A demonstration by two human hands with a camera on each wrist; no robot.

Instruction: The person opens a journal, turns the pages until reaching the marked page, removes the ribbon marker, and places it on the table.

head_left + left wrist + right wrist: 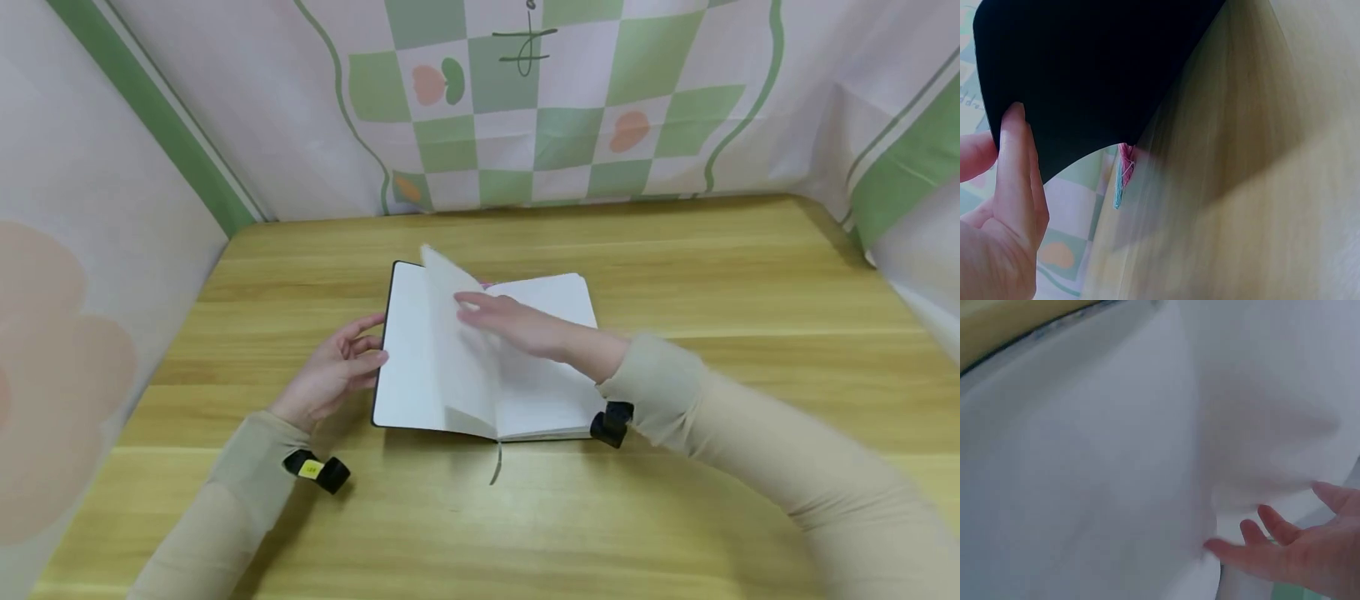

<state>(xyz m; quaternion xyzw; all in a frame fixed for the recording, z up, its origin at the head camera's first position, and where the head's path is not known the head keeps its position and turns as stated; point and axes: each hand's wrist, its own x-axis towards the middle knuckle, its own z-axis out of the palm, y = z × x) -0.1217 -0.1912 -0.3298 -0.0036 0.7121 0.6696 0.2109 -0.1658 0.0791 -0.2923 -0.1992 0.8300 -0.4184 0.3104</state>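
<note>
A notebook with blank white pages [551,400] lies open on the wooden table. Its left edge is held by my left hand [333,371], thumb on the page side and fingers against the black cover [1091,75]. The left wrist view shows that cover raised at a slant above the table. One page [453,358] stands up from the middle, leaning left. My right hand [517,325] reaches across the right-hand pages, its outstretched fingers [1282,526] against the raised page. A grey ribbon [497,468] hangs out at the spine's near end.
A pink and light-blue tassel [1124,175] sticks out by the spine's far end. Wood-grain tabletop [712,275] surrounds the notebook. A green-and-white checked cloth [502,150] hangs behind the table's back edge, with more cloth at both sides.
</note>
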